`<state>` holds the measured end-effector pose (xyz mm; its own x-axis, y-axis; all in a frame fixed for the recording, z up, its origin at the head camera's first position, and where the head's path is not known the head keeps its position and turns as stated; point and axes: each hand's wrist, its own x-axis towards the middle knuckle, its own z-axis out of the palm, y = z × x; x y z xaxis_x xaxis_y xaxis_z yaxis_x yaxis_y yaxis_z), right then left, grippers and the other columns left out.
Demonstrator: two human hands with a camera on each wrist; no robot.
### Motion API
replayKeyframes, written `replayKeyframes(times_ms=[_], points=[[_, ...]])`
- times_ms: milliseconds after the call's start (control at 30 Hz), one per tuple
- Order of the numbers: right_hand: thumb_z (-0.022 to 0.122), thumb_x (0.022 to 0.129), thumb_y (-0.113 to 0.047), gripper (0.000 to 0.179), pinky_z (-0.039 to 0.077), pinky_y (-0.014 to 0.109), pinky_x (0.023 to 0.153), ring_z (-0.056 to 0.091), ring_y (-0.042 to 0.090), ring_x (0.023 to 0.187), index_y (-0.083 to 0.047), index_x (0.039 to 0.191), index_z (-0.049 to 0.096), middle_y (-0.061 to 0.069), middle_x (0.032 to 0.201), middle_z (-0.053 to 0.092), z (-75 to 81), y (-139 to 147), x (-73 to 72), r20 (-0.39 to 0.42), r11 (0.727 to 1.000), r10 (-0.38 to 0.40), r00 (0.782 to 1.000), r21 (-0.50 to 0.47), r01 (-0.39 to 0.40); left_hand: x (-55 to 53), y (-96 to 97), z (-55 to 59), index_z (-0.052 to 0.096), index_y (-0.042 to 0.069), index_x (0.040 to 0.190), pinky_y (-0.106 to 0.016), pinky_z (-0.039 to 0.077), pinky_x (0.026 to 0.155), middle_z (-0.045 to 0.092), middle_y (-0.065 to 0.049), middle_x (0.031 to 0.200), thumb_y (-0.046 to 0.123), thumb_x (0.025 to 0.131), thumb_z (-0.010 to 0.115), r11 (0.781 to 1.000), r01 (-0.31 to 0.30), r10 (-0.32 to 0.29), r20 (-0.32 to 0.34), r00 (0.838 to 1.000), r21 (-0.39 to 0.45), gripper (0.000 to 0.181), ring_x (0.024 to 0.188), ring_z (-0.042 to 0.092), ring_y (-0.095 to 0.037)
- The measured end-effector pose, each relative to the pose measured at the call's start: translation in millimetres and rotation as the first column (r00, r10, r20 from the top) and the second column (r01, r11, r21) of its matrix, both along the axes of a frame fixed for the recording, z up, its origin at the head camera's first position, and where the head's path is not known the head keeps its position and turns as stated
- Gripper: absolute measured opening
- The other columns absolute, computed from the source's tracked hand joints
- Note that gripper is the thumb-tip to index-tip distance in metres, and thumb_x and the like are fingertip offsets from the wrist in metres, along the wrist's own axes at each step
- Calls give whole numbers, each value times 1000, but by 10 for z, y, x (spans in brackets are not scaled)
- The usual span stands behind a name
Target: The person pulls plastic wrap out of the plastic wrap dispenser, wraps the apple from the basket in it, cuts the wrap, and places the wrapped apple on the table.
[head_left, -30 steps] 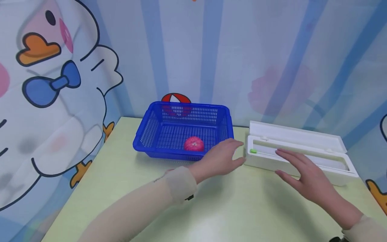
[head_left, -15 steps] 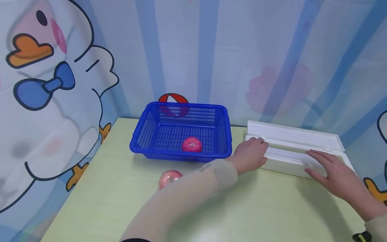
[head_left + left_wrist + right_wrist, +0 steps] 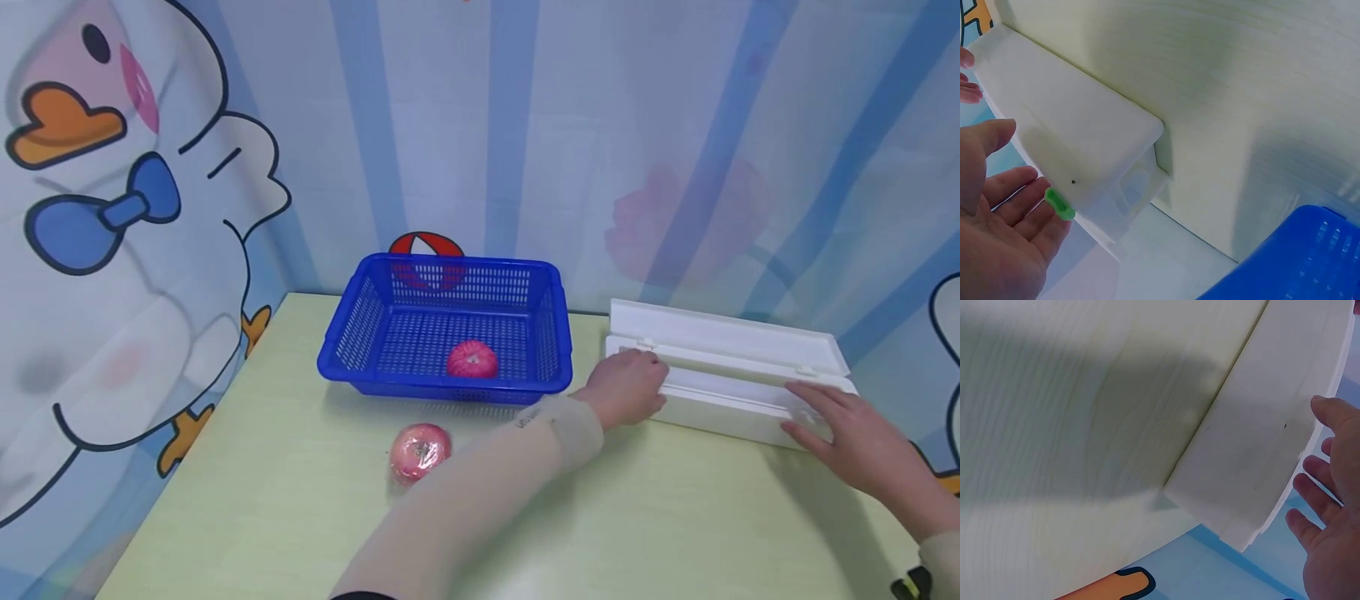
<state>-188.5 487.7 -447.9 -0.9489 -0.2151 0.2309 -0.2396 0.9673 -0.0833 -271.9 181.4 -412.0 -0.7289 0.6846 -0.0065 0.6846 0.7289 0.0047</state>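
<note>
A long white cling film box [image 3: 720,408] stands at the back right with its lid [image 3: 727,337] raised. My left hand [image 3: 626,387] is over the box's left end. In the left wrist view its thumb and fingers are apart, fingertips right by the green slide cutter [image 3: 1059,204]. At the other end, my right hand [image 3: 862,433] has its fingers reaching over the front edge, thumb held apart from them in the right wrist view. On the table lies a red apple [image 3: 420,452] with shiny clear film round it, partly overlapped by my left sleeve.
A blue plastic basket [image 3: 444,386] stands left of the box, with a red apple [image 3: 472,359] inside. The pale table [image 3: 247,500] meets a cartoon-printed cloth [image 3: 555,150] behind. My left forearm [image 3: 480,500] crosses the table's middle.
My left hand has moved right, from beside the basket to the box's left end, covering the green cutter. My right hand has slid right along the box. The film-wrapped apple has come into view.
</note>
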Motion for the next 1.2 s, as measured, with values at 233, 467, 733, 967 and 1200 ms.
replayKeyframes(times_ms=[233, 467, 733, 967, 1200], points=[[78, 98, -20, 52, 46, 75, 92, 55, 64, 116, 10, 136, 60, 41, 134, 56, -23, 38, -32, 25, 1000, 4, 1000, 20, -4, -1, 72, -93, 74, 24, 125, -23, 55, 95, 70, 10, 128, 42, 110, 59, 1000, 5, -6, -59, 998, -26, 28, 116, 65, -7], [73, 103, -22, 47, 47, 75, 94, 54, 64, 118, 12, 134, 63, 42, 136, 55, -18, 63, -41, 112, 1000, -16, 994, 28, 12, 15, 70, -129, 77, 24, 120, -21, 55, 91, 73, 11, 119, 34, 111, 58, 998, 30, -36, -133, 990, -46, 23, 106, 68, -5], [77, 97, -9, 35, 51, 72, 89, 61, 60, 111, 12, 124, 69, 39, 130, 62, -54, 64, -11, 43, 999, 20, 999, 37, -22, 22, 41, -156, 77, 27, 119, -23, 51, 94, 74, 13, 115, 21, 111, 58, 994, 68, -84, -202, 976, -88, 21, 104, 68, -4], [79, 94, -5, 31, 52, 70, 87, 63, 58, 108, 11, 120, 71, 38, 125, 65, -74, 54, 6, 2, 998, 46, 999, 36, -46, 17, 52, -191, 77, 28, 115, -26, 53, 89, 75, 12, 110, 15, 107, 61, 994, 82, -99, -248, 964, -76, 22, 101, 70, -5], [80, 92, -3, 26, 53, 67, 80, 63, 52, 99, 11, 114, 73, 34, 115, 65, -72, 49, 15, -25, 999, 45, 999, 27, -45, 5, 85, -203, 78, 28, 112, -26, 54, 86, 75, 11, 108, 13, 107, 61, 994, 94, -103, -270, 957, -48, 23, 98, 69, -6]])
